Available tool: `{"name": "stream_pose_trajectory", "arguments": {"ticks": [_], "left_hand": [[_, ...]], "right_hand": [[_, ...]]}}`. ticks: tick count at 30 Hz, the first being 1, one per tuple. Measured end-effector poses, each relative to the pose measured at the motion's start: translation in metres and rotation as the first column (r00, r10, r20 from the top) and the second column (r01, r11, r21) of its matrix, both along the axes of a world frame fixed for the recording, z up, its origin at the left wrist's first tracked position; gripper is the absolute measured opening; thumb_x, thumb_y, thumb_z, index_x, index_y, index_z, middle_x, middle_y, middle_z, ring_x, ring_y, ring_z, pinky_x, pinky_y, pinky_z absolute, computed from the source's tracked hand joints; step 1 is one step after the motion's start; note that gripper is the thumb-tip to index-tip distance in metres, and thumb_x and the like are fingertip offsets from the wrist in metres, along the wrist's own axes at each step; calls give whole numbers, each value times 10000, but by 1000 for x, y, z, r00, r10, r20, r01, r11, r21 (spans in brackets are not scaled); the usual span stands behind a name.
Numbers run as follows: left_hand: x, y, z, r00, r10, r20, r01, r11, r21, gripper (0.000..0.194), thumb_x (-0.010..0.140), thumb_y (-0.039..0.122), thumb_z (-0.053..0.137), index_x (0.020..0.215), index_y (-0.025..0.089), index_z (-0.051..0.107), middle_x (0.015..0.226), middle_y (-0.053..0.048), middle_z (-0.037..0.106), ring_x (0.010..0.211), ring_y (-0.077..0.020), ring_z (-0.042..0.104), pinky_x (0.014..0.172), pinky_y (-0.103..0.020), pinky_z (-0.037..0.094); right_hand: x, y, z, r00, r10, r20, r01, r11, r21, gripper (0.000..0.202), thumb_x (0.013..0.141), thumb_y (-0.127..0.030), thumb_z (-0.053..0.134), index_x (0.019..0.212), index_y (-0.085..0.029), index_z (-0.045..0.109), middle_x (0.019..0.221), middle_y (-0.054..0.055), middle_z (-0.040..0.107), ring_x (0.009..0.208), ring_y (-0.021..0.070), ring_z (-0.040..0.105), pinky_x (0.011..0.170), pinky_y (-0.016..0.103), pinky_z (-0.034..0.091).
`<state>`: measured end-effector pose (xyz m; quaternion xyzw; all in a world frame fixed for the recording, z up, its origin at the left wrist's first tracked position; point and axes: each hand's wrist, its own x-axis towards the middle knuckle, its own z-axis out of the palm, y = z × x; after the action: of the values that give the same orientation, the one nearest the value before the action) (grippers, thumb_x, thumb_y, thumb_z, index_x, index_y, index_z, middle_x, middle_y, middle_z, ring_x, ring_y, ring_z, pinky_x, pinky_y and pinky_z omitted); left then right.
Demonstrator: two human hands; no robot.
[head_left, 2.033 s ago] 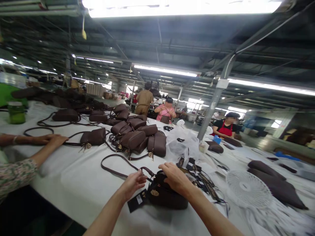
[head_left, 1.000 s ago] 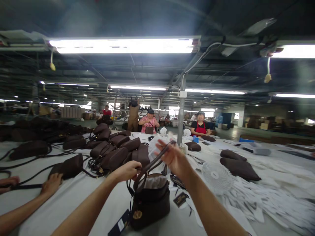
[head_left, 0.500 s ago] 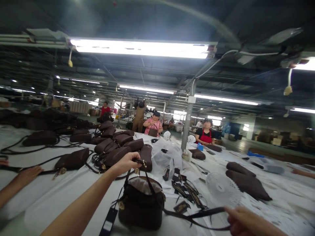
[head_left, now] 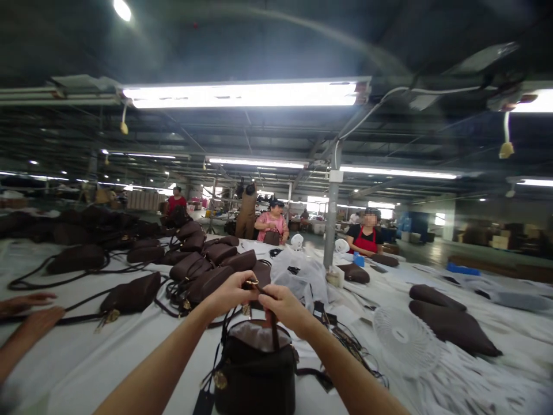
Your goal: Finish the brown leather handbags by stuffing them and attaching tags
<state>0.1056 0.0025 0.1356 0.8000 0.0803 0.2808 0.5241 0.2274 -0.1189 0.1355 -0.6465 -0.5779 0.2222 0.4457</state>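
Observation:
A dark brown handbag (head_left: pixel 254 377) stands upright on the table in front of me, its top open on a pale grey lining (head_left: pixel 259 335). Above the opening, my left hand (head_left: pixel 235 293) pinches the raised handle by its gold-coloured buckle (head_left: pixel 251 283). My right hand (head_left: pixel 283 305) has closed on the brown strap of the handle (head_left: pixel 274 331), fingertips close to the left hand's. A gold-coloured charm (head_left: pixel 220 379) and a black hang tag (head_left: pixel 204 402) hang at the bag's left side. The long shoulder strap (head_left: pixel 309 372) trails off right, partly behind my right forearm.
Brown bags (head_left: pixel 207 282) lie heaped to the left. A co-worker's hands (head_left: pixel 41 320) hold a strap there. A clear plastic bag (head_left: pixel 298 276), black tags (head_left: pixel 330 320), a white fan (head_left: pixel 404 340) and brown pieces (head_left: pixel 453 323) lie right. A post (head_left: pixel 332 219) rises behind.
My right hand has let go of the long shoulder strap at the right and moved left to the handle beside my left hand. My left hand has kept its grip.

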Motion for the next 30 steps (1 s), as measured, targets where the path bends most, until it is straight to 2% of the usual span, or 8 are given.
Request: {"name": "stream_pose_trajectory", "arguments": {"ticks": [4,6,9,14,17,20,25,30], "left_hand": [[-3,7,-12,995,-14,102,38,971,-235,264,688,304,760,637,140,559,473,65,476,411,-55,380,412,-175,289],[0,17,-19,948,112,299,66,848,-526,292,744,332,753,654,138,553,505,33,540,429,-71,463,440,-173,367],[1,42,-29,837,335,432,123,655,-746,255,904,371,576,780,150,546,705,-33,647,612,-125,629,601,-238,521],[-16,78,-44,751,461,473,168,559,-812,368,1016,327,294,695,179,398,550,53,450,400,-43,443,465,-164,424],[-23,78,-45,775,402,488,185,594,-783,311,980,338,421,714,181,392,514,100,344,342,-18,274,382,-138,264],[-20,63,-37,842,255,475,196,676,-711,166,869,287,611,910,179,492,533,99,412,360,-28,296,386,-150,228],[-11,37,-23,956,52,290,102,865,-492,922,695,42,650,1473,200,180,518,110,491,417,-68,421,442,-175,257],[-12,33,-16,985,62,163,-21,971,-240,1017,681,53,554,1517,124,-21,555,97,528,492,-76,435,505,-203,287]], "right_hand": [[11,3,16,955,-85,284,49,990,132,129,786,-254,588,681,-188,553,586,-64,475,495,68,444,474,178,346],[18,-2,11,954,-67,293,43,995,87,193,843,-331,515,717,-195,568,571,-62,462,447,73,420,429,189,324],[33,-15,-20,945,-72,318,57,997,58,377,919,-415,356,833,-185,642,570,-29,499,491,115,482,486,223,393],[75,-42,-80,715,7,699,56,996,-68,438,846,-239,377,1188,-252,650,831,64,673,745,217,637,715,337,489],[85,-43,-87,724,-24,690,94,993,-64,447,786,-223,432,1172,-233,655,1036,104,684,927,254,653,851,387,492],[64,-28,-64,855,-115,507,124,992,16,546,787,-393,521,1282,-169,574,1117,119,665,1006,265,634,911,394,491],[4,24,-1,954,-167,250,140,983,120,578,886,-496,394,1310,-132,539,847,64,666,665,177,630,538,273,498],[-26,63,36,897,-121,425,49,983,177,238,813,-318,594,966,-169,701,682,-1,639,511,100,553,463,199,401]]}}
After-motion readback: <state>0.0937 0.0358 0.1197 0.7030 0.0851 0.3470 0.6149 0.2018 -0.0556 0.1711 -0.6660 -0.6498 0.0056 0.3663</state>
